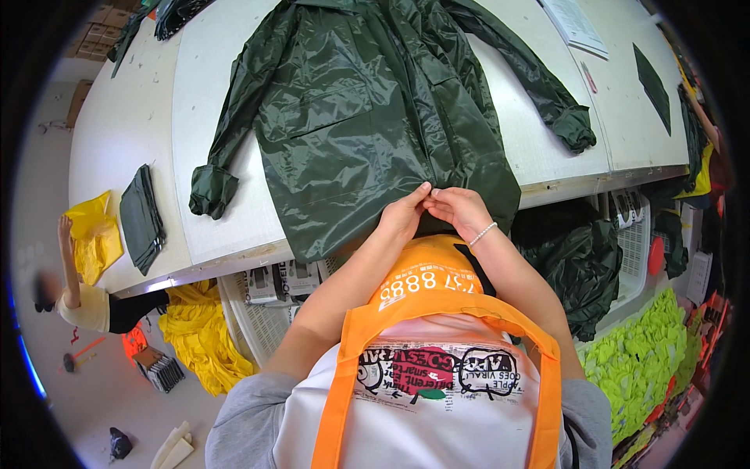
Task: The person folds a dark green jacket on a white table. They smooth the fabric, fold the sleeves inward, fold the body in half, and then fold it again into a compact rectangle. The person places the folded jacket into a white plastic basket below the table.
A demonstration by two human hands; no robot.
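A shiny dark green rain jacket [336, 148] lies spread on the white table, its sleeves out to both sides and its hem hanging over the near edge. At the lower end of its front opening, my left hand [404, 214] is closed, thumb and fingers pinching the jacket's front edge by the hem. Close against it, my right hand [462, 213] is also closed, its fingertips pinched at the same spot. The small part between the fingertips is hidden. A front zipper line [428, 148] runs up from my hands.
Folded dark green fabric [143, 219] and a yellow piece [95, 237] lie on the left of the white table [219, 234], near another person's arm [69, 262]. Below the edge stand white baskets [262, 324], yellow garments [199, 340], dark green garments [578, 270] and lime garments [641, 375].
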